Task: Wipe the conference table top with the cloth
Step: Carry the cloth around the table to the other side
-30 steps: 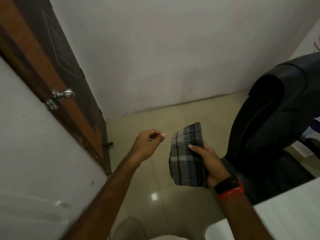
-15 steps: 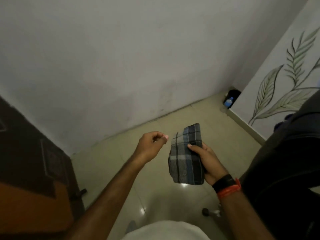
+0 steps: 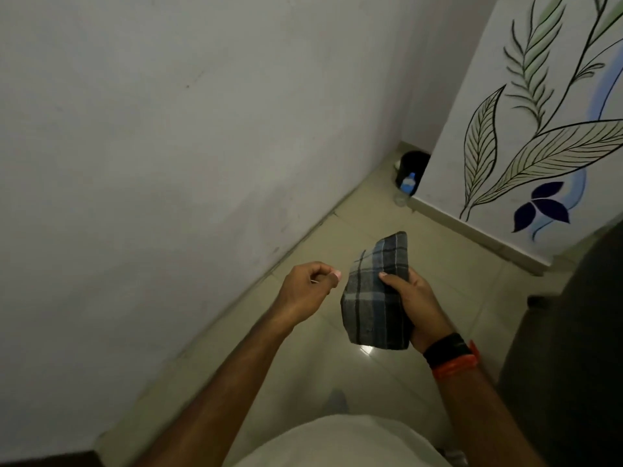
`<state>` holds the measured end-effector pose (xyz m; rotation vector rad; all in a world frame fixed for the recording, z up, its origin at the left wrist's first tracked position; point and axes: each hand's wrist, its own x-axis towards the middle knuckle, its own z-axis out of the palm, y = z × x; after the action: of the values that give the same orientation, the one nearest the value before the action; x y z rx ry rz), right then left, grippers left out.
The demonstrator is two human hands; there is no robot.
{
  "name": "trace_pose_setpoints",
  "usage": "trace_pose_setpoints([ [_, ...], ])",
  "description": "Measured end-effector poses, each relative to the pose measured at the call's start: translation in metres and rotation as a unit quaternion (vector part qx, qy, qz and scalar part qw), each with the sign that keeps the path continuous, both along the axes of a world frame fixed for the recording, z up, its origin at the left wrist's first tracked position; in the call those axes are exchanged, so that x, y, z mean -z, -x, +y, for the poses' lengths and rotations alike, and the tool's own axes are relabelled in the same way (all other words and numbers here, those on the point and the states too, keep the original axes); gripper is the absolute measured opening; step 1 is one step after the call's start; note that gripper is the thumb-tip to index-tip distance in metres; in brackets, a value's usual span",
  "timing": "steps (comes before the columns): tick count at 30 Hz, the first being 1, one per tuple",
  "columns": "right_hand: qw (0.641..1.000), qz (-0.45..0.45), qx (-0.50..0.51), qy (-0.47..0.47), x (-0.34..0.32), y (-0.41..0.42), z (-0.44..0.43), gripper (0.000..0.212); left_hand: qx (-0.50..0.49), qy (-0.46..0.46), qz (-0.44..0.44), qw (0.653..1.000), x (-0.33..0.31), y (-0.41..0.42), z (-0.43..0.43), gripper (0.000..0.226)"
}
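A folded grey, black and blue plaid cloth (image 3: 371, 298) is held upright in front of me over the tiled floor. My right hand (image 3: 416, 303) grips it from the right, thumb across its front; a black and an orange band sit on that wrist. My left hand (image 3: 303, 291) hovers just left of the cloth without touching it, fingers curled with the thumb against the forefinger; nothing clear shows in it. The conference table is out of view.
A dark chair back (image 3: 573, 348) fills the right edge. A plain wall runs along the left, and a wall painted with leaves (image 3: 539, 146) stands at the right. In the corner sit a black bin (image 3: 416, 161) and a plastic bottle (image 3: 408, 183).
My view has swung right: the door and the table corner have left the frame, and the painted wall and corner bin have come in. Both hands keep the same pose.
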<state>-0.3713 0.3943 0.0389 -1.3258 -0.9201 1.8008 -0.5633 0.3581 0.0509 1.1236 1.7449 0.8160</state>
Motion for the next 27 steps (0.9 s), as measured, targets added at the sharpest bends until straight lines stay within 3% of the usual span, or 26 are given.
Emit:
trace_pose_setpoints([
  [7, 0.998, -0.031, 0.054, -0.002, -0.004, 0.014, 0.145, 0.032, 0.039, 0.004, -0.019, 0.999, 0.008, 0.015, 0.167, 0.020],
  [13, 0.990, -0.045, 0.131, -0.025, -0.015, 0.001, 0.262, 0.030, 0.158, -0.024, -0.039, 0.986, 0.011, 0.000, 0.340, 0.018],
  [20, 0.958, -0.017, 0.286, -0.025, -0.040, -0.029, 0.352, 0.028, 0.329, -0.024, -0.047, 0.943, -0.011, -0.060, 0.496, 0.020],
  [27, 0.906, -0.002, 0.424, -0.007, -0.036, -0.101, 0.409, 0.032, 0.451, 0.002, -0.041, 0.891, -0.010, -0.155, 0.582, 0.019],
])
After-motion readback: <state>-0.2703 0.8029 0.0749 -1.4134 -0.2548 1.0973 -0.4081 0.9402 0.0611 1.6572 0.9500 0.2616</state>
